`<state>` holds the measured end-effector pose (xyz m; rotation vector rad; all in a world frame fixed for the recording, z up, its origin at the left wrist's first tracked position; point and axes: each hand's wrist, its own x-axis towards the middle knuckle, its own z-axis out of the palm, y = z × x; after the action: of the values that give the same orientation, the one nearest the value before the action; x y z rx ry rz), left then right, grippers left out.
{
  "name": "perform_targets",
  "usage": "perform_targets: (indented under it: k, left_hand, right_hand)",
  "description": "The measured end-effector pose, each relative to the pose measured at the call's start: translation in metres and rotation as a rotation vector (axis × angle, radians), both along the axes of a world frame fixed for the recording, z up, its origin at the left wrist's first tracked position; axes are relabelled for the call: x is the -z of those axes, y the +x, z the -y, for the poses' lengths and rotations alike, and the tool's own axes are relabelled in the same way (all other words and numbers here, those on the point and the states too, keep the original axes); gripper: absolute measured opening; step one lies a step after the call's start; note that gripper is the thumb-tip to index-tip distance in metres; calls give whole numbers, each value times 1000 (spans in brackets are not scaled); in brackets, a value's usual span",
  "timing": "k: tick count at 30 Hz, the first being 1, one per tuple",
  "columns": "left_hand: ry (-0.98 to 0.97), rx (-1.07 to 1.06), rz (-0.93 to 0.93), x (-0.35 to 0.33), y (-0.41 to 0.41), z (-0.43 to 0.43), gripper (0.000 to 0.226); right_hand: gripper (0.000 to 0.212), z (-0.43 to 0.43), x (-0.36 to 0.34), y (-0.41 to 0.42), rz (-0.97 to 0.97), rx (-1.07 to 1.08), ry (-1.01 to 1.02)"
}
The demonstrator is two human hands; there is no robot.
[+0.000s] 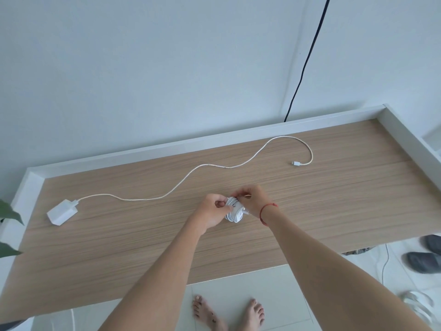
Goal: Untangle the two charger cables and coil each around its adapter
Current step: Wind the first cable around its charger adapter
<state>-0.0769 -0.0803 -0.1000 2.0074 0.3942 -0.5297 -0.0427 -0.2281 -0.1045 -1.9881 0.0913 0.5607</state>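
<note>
Pale wood-grain tabletop [310, 211] with a raised white rim, set against a plain wall [143, 68]; both hands meet over its middle, close together. The left hand [211, 212] has its fingers curled round the near-left side of the coiled charger [235, 215], a white lump of windings held between the two palms; thumb and forefinger are bent in against the turns. The right hand [254, 201] grips the same lump from the far-right side; its fingertips pinch down on the top of the coil, though which strand lies under them is too small to tell. A red string bracelet [268, 210] circles the right wrist.

Well to the left of the left hand's fingers lies the loose adapter [62, 212], a white block flat on the wood, untouched; the loose cable [191, 172] runs from it in a long wavy line that passes beyond the fingertips of both hands, apart from them; it hooks round and ends in a white connector [296, 163], beyond and to the right of the right hand's fingers; none of it is coiled.

A black cord [307, 58] hangs down the wall far beyond the hands; green leaves [9, 211] show at the left edge; bare feet [207, 314] stand on pale tiles nearer than the wrists; dark slippers [422, 261] lie on the floor off to the right.
</note>
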Motion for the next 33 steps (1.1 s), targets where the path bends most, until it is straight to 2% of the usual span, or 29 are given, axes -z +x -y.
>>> perform_targets:
  k: [5,10,15,18,24,28,33]
  left_hand:
    - [-84,-41,-87,-3,-5,-4,29]
    - [-119,-60,-124,-1,-9,-6,22]
    - [-231,-101,-153,-4,-13,-8,19]
    - [-281,-106,-165,-4,-16,-11,21]
    - [-153,-43,-41,-7,-17,-6,16]
    - [-129,2,-31,-9,-15,-9,28]
    - [-115,73,6,-13,-10,-10,31]
  right_hand:
    - [27,-1,-3,-3,-34,-24,-10]
    - [27,1,-12,-3,-48,-123,-43]
    - [46,6,-12,-3,-53,-281,-38]
    - [46,5,-13,-1,-18,-329,-89]
    - [17,-10,-8,-9,118,-200,-136]
    - [23,-16,-5,-9,145,-204,-164]
    - [35,-7,-5,-7,144,-240,-113]
